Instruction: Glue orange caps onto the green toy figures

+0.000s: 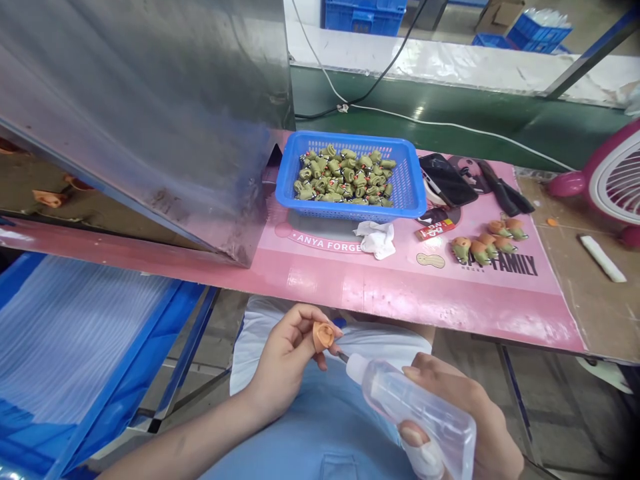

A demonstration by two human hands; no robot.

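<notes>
Between the thumb and fingers of my left hand [287, 353] is a small orange cup-shaped plastic part [323, 337], its hollow side facing up toward me. My right hand [465, 407] is wrapped round a clear squeeze bottle [425, 400] with a white cap and a thin dark nozzle. The bottle is tilted, and its tip points at the orange part, close beside it; whether they touch I cannot tell. A finger of my right hand has a white wrapping. Both hands are above my lap, in front of the table edge.
A blue basket [350, 212] of olive-green figure parts stands on the pink mat [320, 277]. Crumpled tissue [376, 239], a phone [449, 180], scissors [505, 190] and several orange-and-green pieces [487, 247] lie nearby. A metal housing [150, 100] rises at left, a pink fan [610, 180] at right.
</notes>
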